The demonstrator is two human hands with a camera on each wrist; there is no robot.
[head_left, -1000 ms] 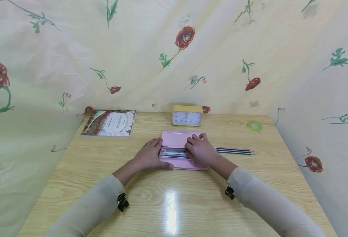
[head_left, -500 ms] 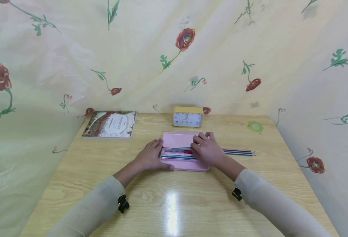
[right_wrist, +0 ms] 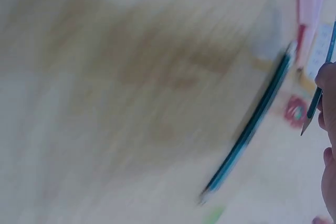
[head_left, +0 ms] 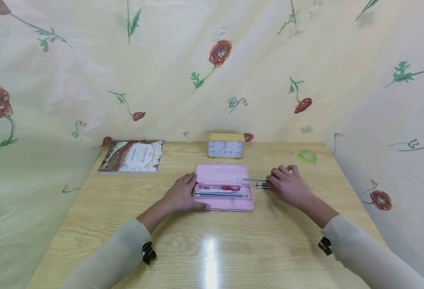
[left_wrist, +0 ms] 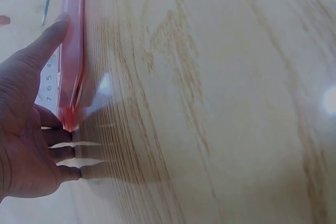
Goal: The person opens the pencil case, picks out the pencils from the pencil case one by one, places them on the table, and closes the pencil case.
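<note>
A pink pencil case (head_left: 243,204) lies with its lid laid back on the table. Several pencils (head_left: 219,194) and a red pen (head_left: 230,188) sit in its long compartment. My left hand (head_left: 181,194) rests against the case's left end, its thumb along the front edge and its fingers spread, as the left wrist view shows. To the right of the case, my right hand (head_left: 289,186) pinches a dark green pencil (right_wrist: 317,100). Its free end reaches left over the case's right edge. Beneath that hand, other pencils (right_wrist: 247,129) lie together on the table.
Behind the case stands a yellow alarm clock (head_left: 225,148). A booklet (head_left: 132,157) lies at the back left of the wooden table (head_left: 176,249), and a roll of green tape (head_left: 307,156) at the back right. Patterned cloth (head_left: 168,80) hangs behind the table.
My right hand has moved right, out of the case, bringing a pencil with it and uncovering the red pen. My left hand has stayed at the case's left end.
</note>
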